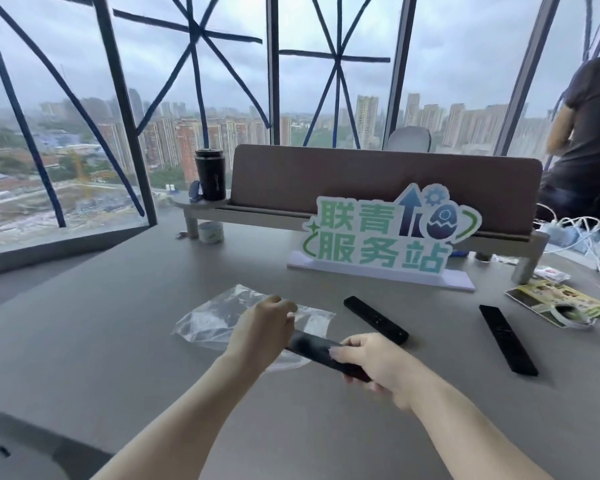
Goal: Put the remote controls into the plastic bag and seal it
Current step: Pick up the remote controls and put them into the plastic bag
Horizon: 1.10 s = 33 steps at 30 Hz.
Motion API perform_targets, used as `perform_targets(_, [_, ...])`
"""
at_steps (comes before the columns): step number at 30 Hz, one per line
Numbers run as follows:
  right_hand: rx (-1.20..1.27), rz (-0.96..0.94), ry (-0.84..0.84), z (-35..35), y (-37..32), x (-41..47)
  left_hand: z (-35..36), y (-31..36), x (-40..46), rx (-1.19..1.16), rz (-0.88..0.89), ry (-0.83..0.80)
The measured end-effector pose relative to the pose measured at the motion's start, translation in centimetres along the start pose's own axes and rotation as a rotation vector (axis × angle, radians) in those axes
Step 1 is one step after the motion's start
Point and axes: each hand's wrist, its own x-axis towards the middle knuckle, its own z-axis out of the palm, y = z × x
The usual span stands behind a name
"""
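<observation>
A clear plastic bag (pixel 219 315) lies flat on the grey table (pixel 118 341). My left hand (pixel 260 332) pinches the bag's near right edge. My right hand (pixel 374 365) grips a black remote control (pixel 312 348), whose far end points at the bag's edge under my left hand; whether it is inside the bag is unclear. A second black remote (pixel 374 319) lies on the table to the right of the bag. A third black remote (pixel 507 344) lies further right.
A green-lettered sign (pixel 388 237) on a white base stands behind the remotes. A shelf with a brown panel (pixel 378 181) carries a black tumbler (pixel 210 174). Tape roll and leaflet (pixel 561 303) lie at right, with white cables (pixel 582 230). A person (pixel 586 133) sits at far right.
</observation>
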Motion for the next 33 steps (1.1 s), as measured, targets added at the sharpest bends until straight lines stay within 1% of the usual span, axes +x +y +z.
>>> perform_targets(2, [0.12, 0.029, -0.062, 0.8, -1.1, 1.3, -0.1, 1.0, 0.4, -0.094, -0.029, 0.009])
perform_targets(4, [0.324, 0.007, -0.131, 1.5, -1.9, 2.1, 0.0, 1.4, 0.8, -0.149, -0.054, 0.019])
perform_targets(5, [0.385, -0.01, -0.118, 1.5, -2.0, 2.3, 0.0, 1.4, 1.0, -0.175, -0.068, 0.033])
perform_targets(6, [0.396, -0.016, -0.055, 1.3, -1.8, 2.4, 0.0, 1.3, 1.2, -0.202, -0.08, 0.043])
perform_targets(7, [0.368, -0.021, 0.051, 1.0, -1.4, 2.4, 0.0, 1.2, 1.3, -0.224, -0.087, 0.052])
perform_targets(10, [0.192, -0.022, 0.44, -1.5, 1.2, 3.5, 0.2, 1.0, 1.4, -0.232, -0.102, 0.04])
perform_targets(11, [0.081, -0.024, 0.554, -2.6, 2.0, 4.3, 0.4, 1.1, 1.4, -0.231, -0.099, 0.036])
perform_targets(12, [-0.081, -0.012, 0.636, -3.8, 2.7, 5.2, 0.7, 1.2, 1.3, -0.23, -0.095, 0.034])
perform_targets(14, [-0.421, 0.085, 0.683, -5.4, 4.1, 7.2, 1.3, 1.6, 1.1, -0.218, -0.087, 0.026])
perform_targets(15, [-0.534, 0.132, 0.674, -5.8, 4.6, 8.2, 1.6, 1.7, 1.1, -0.208, -0.092, 0.019])
perform_targets(17, [-0.644, 0.176, 0.671, -6.0, 5.2, 9.5, 2.2, 1.9, 0.9, -0.2, -0.107, -0.001])
perform_targets(19, [-0.659, 0.157, 0.683, -6.1, 5.7, 10.7, 2.6, 1.8, 0.8, -0.204, -0.111, -0.009])
perform_targets(21, [-0.625, 0.156, 0.643, -6.4, 6.0, 11.5, 2.9, 1.4, 0.9, -0.205, -0.114, -0.001])
perform_targets(23, [-0.519, 0.129, 0.563, -6.8, 5.8, 11.2, 3.2, 1.0, 1.0, -0.212, -0.123, 0.004])
perform_targets(24, [-0.396, 0.075, 0.535, -7.1, 5.6, 10.6, 3.3, 1.0, 1.1, -0.222, -0.127, 0.004])
perform_targets(27, [0.187, -0.029, 0.421, -8.7, 5.0, 6.2, 3.7, 1.7, 1.6, -0.303, -0.16, 0.009])
perform_targets(28, [0.31, -0.035, 0.356, -9.3, 4.8, 4.1, 3.7, 2.2, 1.8, -0.343, -0.183, 0.012])
perform_targets(29, [0.362, -0.033, 0.281, -9.8, 4.7, 2.1, 3.8, 2.7, 2.1, -0.384, -0.2, 0.011])
perform_targets(30, [0.364, -0.016, 0.21, -10.1, 4.5, 0.4, 3.8, 3.2, 2.3, -0.414, -0.206, 0.002])
perform_targets(33, [0.223, 0.042, 0.067, -9.5, 4.2, -2.1, 3.9, 4.9, 2.8, -0.451, -0.158, -0.038])
